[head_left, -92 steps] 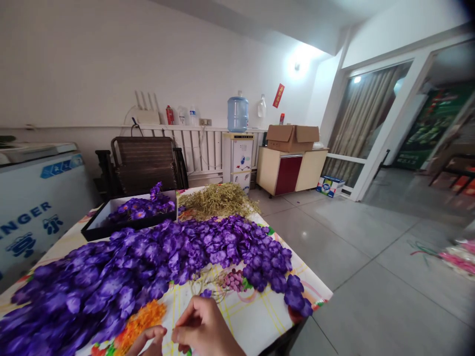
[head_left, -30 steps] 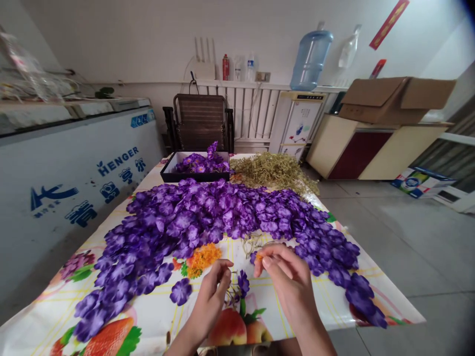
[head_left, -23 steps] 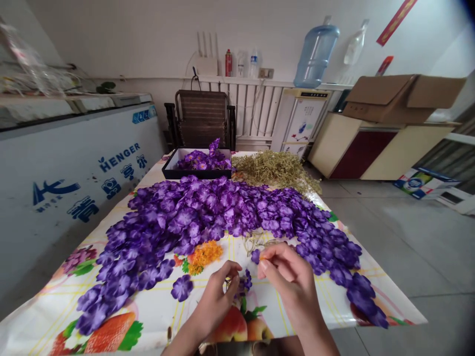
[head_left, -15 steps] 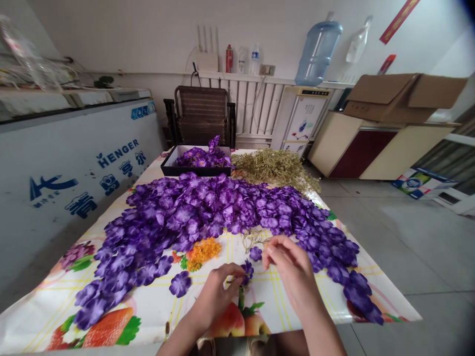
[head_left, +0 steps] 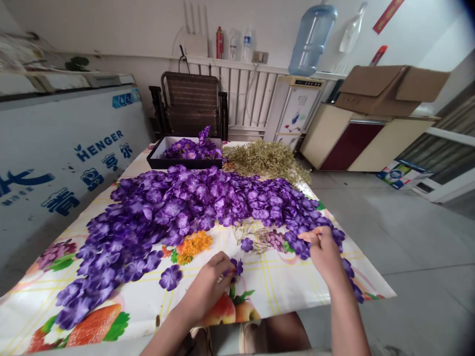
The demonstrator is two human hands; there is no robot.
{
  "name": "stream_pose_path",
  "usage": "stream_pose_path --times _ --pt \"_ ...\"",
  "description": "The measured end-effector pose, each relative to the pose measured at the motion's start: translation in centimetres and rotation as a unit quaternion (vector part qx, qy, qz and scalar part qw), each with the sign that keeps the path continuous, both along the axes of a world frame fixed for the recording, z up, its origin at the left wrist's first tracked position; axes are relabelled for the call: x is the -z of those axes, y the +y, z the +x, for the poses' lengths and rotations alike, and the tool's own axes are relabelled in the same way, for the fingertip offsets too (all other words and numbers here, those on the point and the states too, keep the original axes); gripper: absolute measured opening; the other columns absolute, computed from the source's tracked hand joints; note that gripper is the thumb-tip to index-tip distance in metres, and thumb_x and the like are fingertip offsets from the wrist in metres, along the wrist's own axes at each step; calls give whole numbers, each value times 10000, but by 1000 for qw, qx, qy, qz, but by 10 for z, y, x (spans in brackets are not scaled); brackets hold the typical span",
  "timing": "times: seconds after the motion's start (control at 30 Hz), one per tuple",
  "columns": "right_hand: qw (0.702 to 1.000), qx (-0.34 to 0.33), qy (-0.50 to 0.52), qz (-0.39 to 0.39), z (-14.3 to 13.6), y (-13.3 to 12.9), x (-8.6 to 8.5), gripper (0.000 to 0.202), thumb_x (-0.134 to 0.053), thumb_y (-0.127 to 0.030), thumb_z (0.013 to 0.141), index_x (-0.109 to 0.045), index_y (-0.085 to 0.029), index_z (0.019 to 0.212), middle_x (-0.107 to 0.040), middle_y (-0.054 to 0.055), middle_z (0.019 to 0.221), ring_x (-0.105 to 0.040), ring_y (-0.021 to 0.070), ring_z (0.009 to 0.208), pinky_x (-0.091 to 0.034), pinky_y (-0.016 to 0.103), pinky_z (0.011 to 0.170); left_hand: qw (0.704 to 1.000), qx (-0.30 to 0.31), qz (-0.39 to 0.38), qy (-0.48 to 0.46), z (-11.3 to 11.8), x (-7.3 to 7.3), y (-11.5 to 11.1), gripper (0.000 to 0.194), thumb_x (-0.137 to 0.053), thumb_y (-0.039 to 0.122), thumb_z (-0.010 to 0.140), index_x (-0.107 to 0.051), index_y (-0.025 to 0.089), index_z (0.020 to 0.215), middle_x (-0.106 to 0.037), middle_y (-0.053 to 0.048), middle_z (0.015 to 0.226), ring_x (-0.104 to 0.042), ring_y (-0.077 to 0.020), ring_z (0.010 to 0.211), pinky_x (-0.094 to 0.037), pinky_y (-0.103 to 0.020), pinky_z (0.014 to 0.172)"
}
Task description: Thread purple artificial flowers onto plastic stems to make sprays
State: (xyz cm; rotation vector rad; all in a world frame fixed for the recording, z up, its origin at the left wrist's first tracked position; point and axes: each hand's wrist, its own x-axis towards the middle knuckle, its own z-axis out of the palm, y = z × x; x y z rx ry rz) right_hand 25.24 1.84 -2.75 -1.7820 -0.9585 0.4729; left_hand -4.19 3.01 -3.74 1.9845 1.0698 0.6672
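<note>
Near the front edge of the table, my left hand (head_left: pixel 215 279) is closed around a purple artificial flower (head_left: pixel 237 267), whose petals stick out past the fingertips. My right hand (head_left: pixel 322 244) is over the right arm of a wide heap of purple fabric petals (head_left: pixel 200 198), thumb and fingers pinched together; whatever is between them is too small to make out. One loose petal (head_left: pixel 170 278) lies left of my left hand, and another petal (head_left: pixel 247 244) lies beyond it beside a few thin stems (head_left: pixel 243 231). Small orange flower centres (head_left: pixel 195 246) form a little pile.
A black-sided box (head_left: pixel 185 163) of finished-looking purple flowers stands at the table's far side, next to a bundle of dry greenish stems (head_left: pixel 265 159). Behind are a folding chair (head_left: pixel 191 106) and a water dispenser (head_left: pixel 295 111). A white freezer (head_left: pixel 70 143) borders the left side.
My right hand has moved right, from beside the thin stems to the right part of the petal heap. My left hand still holds the flower. The view has shifted slightly.
</note>
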Motion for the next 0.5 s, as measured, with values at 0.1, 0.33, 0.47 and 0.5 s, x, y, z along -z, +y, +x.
stream_pose_path --times 0.1,0.33,0.47,0.5 --pt "997 -27 -49 -49 -7 3 5 175 -474 -78 798 -437 -249 791 -703 54 776 -655 267 807 -445 385 759 998 -55 6 6 0 3 2 168 -508 131 801 -630 182 698 -568 -31 789 -567 -157 681 -446 -261 639" --pt "989 -54 -62 -125 -15 16 31 249 -582 -275 916 -584 -157 1135 -635 67 1099 -647 196 911 -541 387 781 981 -193 26 4 5 0 11 166 -553 256 796 -600 166 664 -503 -19 700 -501 -161 596 -416 -286 582" --pt "994 -42 -38 -93 -13 17 33 287 -582 -281 916 -569 -163 1177 -617 77 1156 -641 211 955 -538 407 806 985 -170 15 -9 11 1 8 140 -646 290 744 -660 153 718 -541 -32 732 -544 -169 629 -469 -295 608" --pt "996 -39 -29 -73 -12 17 31 265 -577 -278 917 -572 -155 1152 -630 74 1118 -643 210 941 -530 413 813 986 -163 15 -14 12 2 7 133 -658 285 735 -671 155 761 -554 -36 760 -562 -177 658 -486 -305 634"
